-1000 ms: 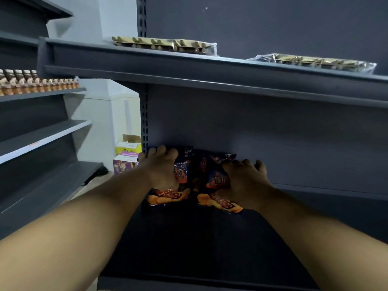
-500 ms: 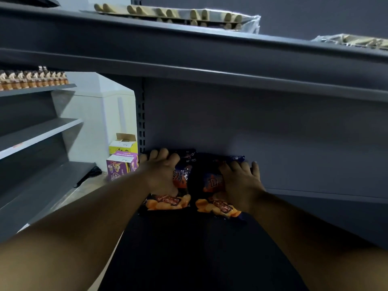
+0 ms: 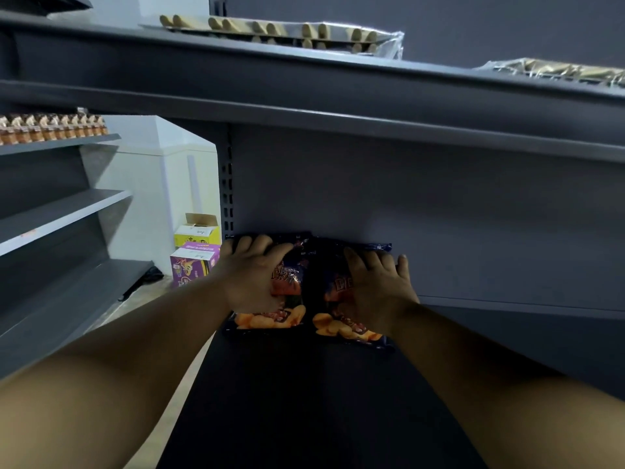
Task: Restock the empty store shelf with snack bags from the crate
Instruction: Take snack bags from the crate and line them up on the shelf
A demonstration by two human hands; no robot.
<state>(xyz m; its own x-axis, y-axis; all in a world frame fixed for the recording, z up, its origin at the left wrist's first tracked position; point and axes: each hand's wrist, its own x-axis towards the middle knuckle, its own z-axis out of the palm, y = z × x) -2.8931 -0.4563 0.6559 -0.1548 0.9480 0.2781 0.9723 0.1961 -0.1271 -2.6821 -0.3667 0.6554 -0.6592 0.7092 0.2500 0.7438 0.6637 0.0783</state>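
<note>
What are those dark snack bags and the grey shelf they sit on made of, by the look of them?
The snack bags look like thin printed plastic film, glossy: they crinkle and catch light under the hands. The shelf looks like painted sheet metal with a matt dark finish; the slotted upright beside it suggests steel shelving, though that is a guess.
</note>
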